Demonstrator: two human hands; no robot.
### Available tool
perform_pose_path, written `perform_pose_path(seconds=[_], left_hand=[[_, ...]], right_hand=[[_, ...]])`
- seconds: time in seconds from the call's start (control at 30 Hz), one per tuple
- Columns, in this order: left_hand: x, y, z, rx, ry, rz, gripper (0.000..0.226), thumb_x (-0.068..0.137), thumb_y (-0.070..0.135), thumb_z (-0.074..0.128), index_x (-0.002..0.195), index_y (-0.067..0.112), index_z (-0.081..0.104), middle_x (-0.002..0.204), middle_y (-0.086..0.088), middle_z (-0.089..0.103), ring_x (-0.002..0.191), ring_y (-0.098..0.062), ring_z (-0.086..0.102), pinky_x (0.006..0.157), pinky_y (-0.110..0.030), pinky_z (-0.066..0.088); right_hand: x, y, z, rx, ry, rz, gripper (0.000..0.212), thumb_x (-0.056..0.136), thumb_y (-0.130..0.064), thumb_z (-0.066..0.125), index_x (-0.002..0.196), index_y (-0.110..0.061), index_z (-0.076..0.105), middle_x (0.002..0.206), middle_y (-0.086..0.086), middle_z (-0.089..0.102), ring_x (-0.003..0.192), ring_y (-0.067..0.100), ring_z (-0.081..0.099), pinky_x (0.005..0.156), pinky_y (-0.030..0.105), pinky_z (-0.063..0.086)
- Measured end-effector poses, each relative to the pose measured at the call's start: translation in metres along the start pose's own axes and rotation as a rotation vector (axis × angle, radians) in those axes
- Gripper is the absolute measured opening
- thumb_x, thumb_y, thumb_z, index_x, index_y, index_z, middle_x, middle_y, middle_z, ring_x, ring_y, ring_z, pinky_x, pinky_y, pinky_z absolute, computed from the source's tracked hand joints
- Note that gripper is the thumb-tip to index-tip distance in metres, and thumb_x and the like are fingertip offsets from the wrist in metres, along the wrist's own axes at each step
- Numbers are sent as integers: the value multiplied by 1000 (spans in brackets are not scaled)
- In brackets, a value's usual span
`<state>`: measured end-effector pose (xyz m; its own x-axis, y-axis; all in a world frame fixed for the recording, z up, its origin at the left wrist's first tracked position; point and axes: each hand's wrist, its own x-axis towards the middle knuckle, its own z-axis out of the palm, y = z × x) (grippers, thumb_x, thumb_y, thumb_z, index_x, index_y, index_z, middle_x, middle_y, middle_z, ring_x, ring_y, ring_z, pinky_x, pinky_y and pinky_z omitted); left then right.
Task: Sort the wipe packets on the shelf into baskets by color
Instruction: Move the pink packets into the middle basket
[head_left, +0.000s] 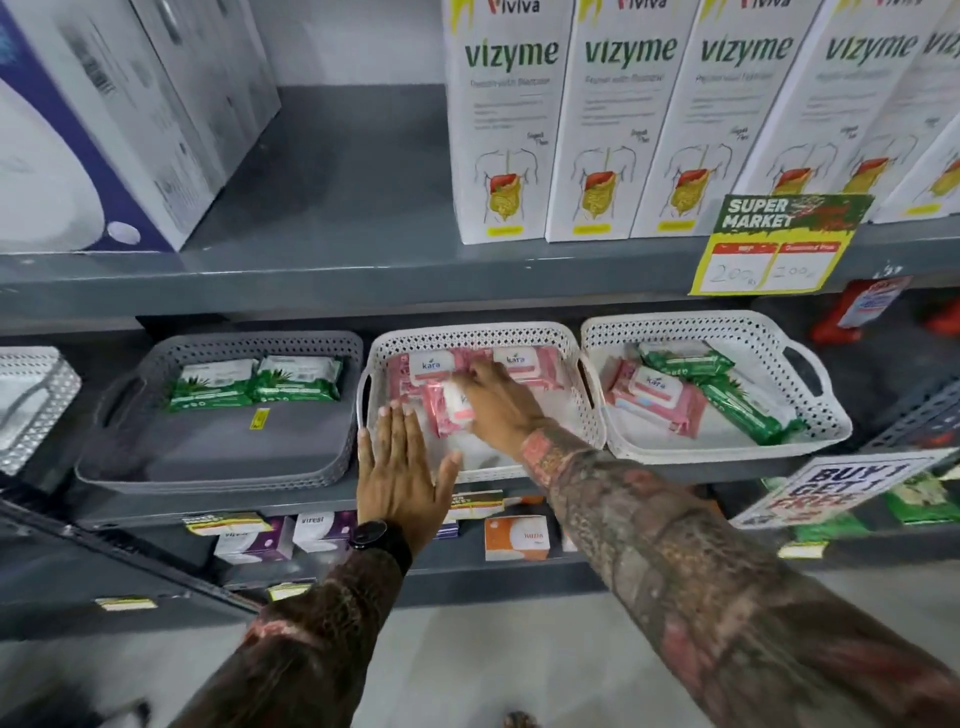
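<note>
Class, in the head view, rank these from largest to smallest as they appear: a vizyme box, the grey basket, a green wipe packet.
1. Grey basket and vizyme box: too alike to rank, and the box is cropped.
2. Green wipe packet: clearly smallest.

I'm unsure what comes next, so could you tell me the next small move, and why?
Probably let the right hand drop its pink packet in the middle basket, then reach to the right basket, where pink and green packets lie mixed.

Light is even and fairly bright, seemingly from overhead. The lower shelves lie in shadow. My wide lens bows the shelf edges and tilts the outer boxes. My forearms are soft; fine print smears.
</note>
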<state>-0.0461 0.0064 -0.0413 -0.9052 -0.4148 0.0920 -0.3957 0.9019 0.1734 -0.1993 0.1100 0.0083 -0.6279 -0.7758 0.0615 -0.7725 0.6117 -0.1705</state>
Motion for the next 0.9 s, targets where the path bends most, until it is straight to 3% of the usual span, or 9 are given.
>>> perform_pose_path(seconds=[0.17,0.3,0.4,0.47,0.5,0.57,0.7,0.8,0.9], left_hand=[[3,-3,6,-5,5,0,89,100,69,6,162,7,-8,170,-13,-12,158,-25,-16,130,-52,-2],[2,-3,5,-9,7,-2,90,99,70,3,162,8,-7,171,-13,-11,158,-24,-15,130,-51,-3],[2,-5,7,-9,9,-3,90,98,71,2,162,8,-6,171,-13,-10,159,-24,-15,130,-51,-4],[2,-3,7,-6,9,-7,91,98,72,2,162,8,-6,171,-12,-10,158,-23,-15,130,-51,-3],[2,-3,7,-4,8,-9,91,98,72,2,162,9,-6,171,-12,-10,158,-23,-15,130,-51,-3],[2,-2,6,1,5,-11,91,98,72,2,162,8,-6,171,-12,-10,158,-23,-16,130,-50,-4],[2,0,3,1,-13,-22,91,97,72,1,162,8,-7,170,-12,-11,158,-22,-15,130,-50,-5],[2,1,2,-16,-9,-20,90,98,71,4,162,8,-7,171,-12,-11,158,-22,-15,129,-49,-7],[2,2,2,-8,-22,-18,91,97,71,3,162,8,-8,170,-12,-13,158,-22,-16,129,-50,-7]], right_hand=[[14,-1,20,-29,-12,18,80,85,-8,81,155,-17,44,152,12,42,136,35,51,92,46,63],[9,10,12,33,-95,-31,97,86,-19,83,164,-21,26,158,12,37,144,32,40,110,51,51],[-7,37,-5,113,149,10,82,89,-13,76,161,-18,36,149,15,49,133,30,52,104,47,55],[-20,72,-20,124,345,189,69,90,-7,71,154,-13,47,144,18,54,124,32,59,91,45,61],[-26,93,-26,112,387,303,66,89,-6,70,152,-11,50,145,20,53,126,34,57,91,48,60],[-41,135,-35,83,318,515,65,90,-10,70,151,-9,48,146,22,49,132,39,51,101,53,55],[-69,175,-36,17,-139,657,95,87,-40,80,163,-30,24,158,19,36,141,45,42,114,60,42],[-77,174,-27,47,-154,674,102,88,-30,81,164,-39,14,165,16,22,145,50,34,112,68,40],[-80,173,-23,-4,-90,662,92,91,-25,77,164,-35,21,160,21,28,141,49,37,109,63,46]])
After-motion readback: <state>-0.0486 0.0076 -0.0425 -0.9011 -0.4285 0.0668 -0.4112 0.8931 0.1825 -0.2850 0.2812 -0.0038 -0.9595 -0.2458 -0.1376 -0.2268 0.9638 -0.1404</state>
